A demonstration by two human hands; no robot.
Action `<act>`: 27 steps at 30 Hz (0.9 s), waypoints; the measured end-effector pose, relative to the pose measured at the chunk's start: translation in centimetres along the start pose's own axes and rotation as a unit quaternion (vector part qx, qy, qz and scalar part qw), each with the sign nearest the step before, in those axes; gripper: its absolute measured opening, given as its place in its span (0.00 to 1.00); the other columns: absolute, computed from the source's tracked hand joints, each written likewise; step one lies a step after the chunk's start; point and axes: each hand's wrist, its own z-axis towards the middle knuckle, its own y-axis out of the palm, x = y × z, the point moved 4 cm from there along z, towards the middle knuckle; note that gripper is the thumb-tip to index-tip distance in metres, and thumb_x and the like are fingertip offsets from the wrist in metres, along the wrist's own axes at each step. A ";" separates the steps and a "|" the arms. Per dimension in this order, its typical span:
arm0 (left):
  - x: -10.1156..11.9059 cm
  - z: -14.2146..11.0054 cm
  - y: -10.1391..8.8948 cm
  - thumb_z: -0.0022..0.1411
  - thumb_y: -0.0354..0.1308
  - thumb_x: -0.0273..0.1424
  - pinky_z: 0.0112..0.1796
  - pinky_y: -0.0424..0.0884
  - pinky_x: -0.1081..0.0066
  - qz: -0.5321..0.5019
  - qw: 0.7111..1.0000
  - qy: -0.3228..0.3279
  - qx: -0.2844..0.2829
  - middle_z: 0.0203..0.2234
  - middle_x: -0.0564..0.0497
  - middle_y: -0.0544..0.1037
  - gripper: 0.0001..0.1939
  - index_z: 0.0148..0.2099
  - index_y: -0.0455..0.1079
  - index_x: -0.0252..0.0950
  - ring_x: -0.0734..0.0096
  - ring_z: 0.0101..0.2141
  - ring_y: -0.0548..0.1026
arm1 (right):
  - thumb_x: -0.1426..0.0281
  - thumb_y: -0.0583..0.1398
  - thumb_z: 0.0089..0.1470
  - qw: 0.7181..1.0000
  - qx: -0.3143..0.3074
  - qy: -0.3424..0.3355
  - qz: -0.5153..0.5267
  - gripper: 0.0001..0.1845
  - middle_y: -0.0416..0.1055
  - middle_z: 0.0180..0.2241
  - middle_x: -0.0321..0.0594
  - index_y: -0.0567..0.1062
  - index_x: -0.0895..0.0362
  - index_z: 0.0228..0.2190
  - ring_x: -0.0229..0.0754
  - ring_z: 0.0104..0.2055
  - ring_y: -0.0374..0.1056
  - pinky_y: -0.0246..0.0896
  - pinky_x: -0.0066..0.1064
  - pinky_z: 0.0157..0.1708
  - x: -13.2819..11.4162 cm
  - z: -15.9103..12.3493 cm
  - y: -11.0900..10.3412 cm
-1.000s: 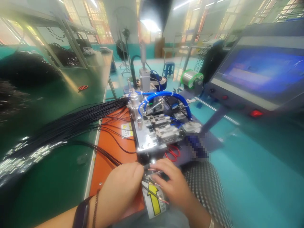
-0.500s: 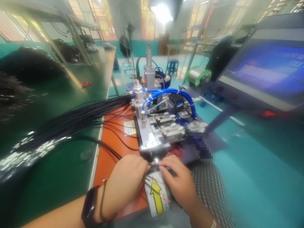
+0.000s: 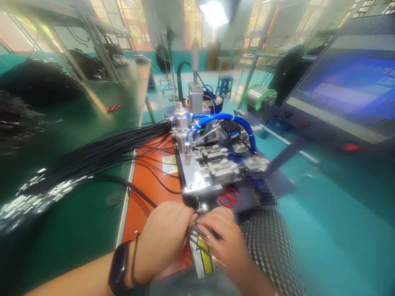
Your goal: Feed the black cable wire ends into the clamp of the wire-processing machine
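Observation:
My left hand (image 3: 169,236) is closed around several thin black cables (image 3: 202,246), whose bared, copper-coloured ends poke out to the right. Close against it, my right hand (image 3: 227,242) has its thumb and fingers closed on the cables near the left fingertips; exactly which strand they pinch is hidden. Both hands are just in front of a metal bench machine (image 3: 197,181) with blue air hoses (image 3: 228,118). Below the cables, a white label with a yellow arrow (image 3: 206,263) is partly covered by the right hand.
A long bundle of black cables (image 3: 101,154) runs from the green table (image 3: 92,218) over the orange surface (image 3: 146,176). Red-handled scissors (image 3: 228,197) lie beside the machine. A solder wire spool (image 3: 259,98) and a screen (image 3: 352,86) stand to the right.
My right hand has shifted left and closer to my left hand, from a pinched wire end onto the cables, covering more of the arrow label. My left hand has barely moved.

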 end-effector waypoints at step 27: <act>0.1 0.1 0.0 0.65 0.45 0.25 0.28 0.56 0.67 -0.025 1.000 0.006 -0.001 0.23 0.52 0.68 0.10 0.33 0.66 0.36 0.67 0.26 0.62 | 0.72 0.61 0.52 0.985 0.049 0.125 0.107 0.04 0.74 0.32 0.39 0.77 0.54 0.29 0.43 0.37 0.69 0.63 0.34 0.39 0.8 0.9 0.3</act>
